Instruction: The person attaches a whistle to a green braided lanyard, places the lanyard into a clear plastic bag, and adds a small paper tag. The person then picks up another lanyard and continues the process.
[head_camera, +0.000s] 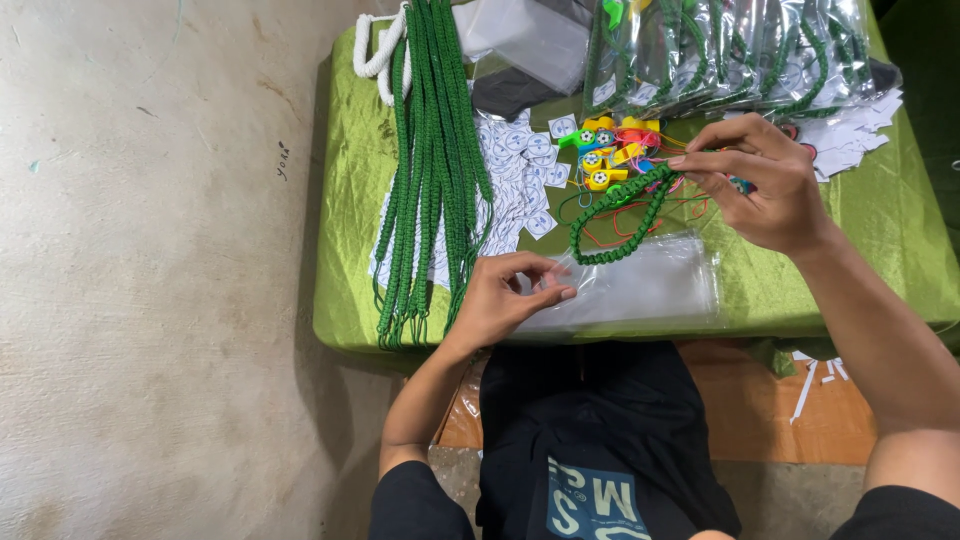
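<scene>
My right hand (762, 182) pinches the top of a folded green braided cord (622, 215), which hangs down over a stack of clear plastic sleeves (650, 290). My left hand (510, 295) rests on the left end of that stack, its fingertips pinching the edge of the top sleeve. Both lie on a low table covered with green cloth (350, 250). Just behind the cord sits a small heap of coloured toy whistles (605, 150).
A long bundle of green braided cords (432, 150) hangs over the table's left front edge. Small white paper tags (520, 170) lie beside it. Several bagged green cords (740, 50) are stacked at the back right. Bare concrete floor (150, 270) is on the left.
</scene>
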